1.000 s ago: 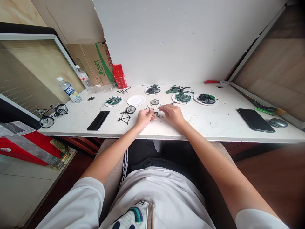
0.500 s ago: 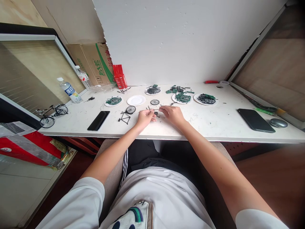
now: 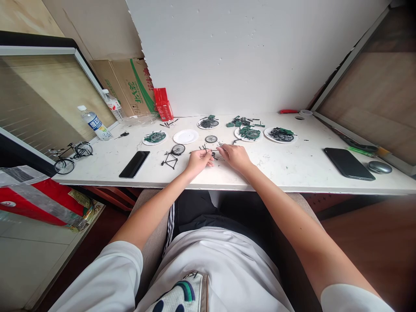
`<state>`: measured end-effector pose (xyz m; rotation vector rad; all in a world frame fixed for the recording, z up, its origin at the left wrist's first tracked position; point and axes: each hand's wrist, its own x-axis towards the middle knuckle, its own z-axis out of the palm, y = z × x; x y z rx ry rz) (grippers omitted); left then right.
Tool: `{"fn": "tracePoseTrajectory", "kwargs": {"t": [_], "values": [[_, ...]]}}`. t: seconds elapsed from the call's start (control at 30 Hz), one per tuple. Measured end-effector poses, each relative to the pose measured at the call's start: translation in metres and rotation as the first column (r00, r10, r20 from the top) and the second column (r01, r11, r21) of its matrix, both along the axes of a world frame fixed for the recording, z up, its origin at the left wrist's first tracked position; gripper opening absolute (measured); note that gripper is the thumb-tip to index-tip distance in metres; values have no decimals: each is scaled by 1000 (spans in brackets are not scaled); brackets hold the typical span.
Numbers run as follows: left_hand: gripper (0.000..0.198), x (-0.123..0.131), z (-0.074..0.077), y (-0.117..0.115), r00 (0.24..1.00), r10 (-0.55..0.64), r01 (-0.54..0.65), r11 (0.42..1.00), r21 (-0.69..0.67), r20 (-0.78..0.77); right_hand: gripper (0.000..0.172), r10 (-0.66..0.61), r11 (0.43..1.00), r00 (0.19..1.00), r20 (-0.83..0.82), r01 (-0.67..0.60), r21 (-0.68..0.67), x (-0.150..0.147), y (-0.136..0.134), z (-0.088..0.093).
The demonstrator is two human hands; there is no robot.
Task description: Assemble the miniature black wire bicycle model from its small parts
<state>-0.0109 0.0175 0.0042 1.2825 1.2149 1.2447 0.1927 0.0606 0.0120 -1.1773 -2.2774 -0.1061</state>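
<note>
Near the table's front edge, my left hand (image 3: 199, 162) pinches a thin dark part whose end shows above the fingertips. My right hand (image 3: 234, 156) is closed close beside it, fingertips pressed together on something too small to make out. Small dark pieces lie between and just beyond the hands. A small black wheel (image 3: 211, 139) lies flat behind them. Left of my left hand are a black bicycle frame (image 3: 170, 160) and another wheel (image 3: 178, 149). A built black model bicycle (image 3: 74, 157) stands at the far left.
Plates with green parts (image 3: 155, 137), dark parts (image 3: 281, 134) and mixed parts (image 3: 208, 122) stand behind, beside a bare white plate (image 3: 185, 137). Phones lie left (image 3: 134, 164) and right (image 3: 349, 164). Bottles (image 3: 95, 124) and a red box (image 3: 163, 105) stand at the back left.
My right hand has shifted very slightly left, toward my left hand. The thin part at my left fingertips has changed its angle slightly.
</note>
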Motion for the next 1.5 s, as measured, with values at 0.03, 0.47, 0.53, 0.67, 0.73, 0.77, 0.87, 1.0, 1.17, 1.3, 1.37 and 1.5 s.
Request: {"fn": "tracePoseTrajectory", "kwargs": {"t": [0.03,0.47,0.53,0.67,0.73,0.77,0.87,1.0,1.17,1.3,1.37,1.5], "values": [[27,1,1,-1,1000,1,-1,1000,-3,-5,50,15,1000,1000,-11,-15,-13,0,-1,1],[31,-2,-5,3,1000,4,-5,1000,7,11,20,148,983,979,-137,-162,-91,0,0,-6],[29,-2,-5,3,1000,1,-1,1000,11,15,20,138,983,983,-122,-151,-103,1,2,-7],[29,-1,-4,2,1000,7,-7,1000,12,5,24,109,984,989,-99,-122,-129,2,5,-7],[29,-1,-3,1,1000,6,-6,1000,15,-6,30,82,988,994,-77,-91,-127,2,5,-6],[28,-1,-3,0,1000,1,-1,1000,18,-11,33,69,989,996,-62,-76,-126,2,5,-6],[28,0,-1,-1,1000,-18,18,1000,24,-25,41,42,992,999,-19,-44,-120,1,4,-4],[33,1,1,-2,999,-17,18,1000,24,-40,45,31,994,999,-21,-33,-100,0,2,-2],[38,1,0,-1,999,-4,5,999,44,-42,43,54,993,996,-76,-62,-99,0,2,-1],[39,-1,-2,0,1000,-5,6,999,41,-30,37,68,995,987,-147,-79,-67,0,1,-1],[44,-1,-2,0,1000,-13,14,1000,25,-21,37,73,995,981,-178,-84,-59,-1,0,0],[51,-1,0,0,999,-36,36,999,4,-35,37,82,993,978,-191,-97,-72,-1,-1,0]]}}
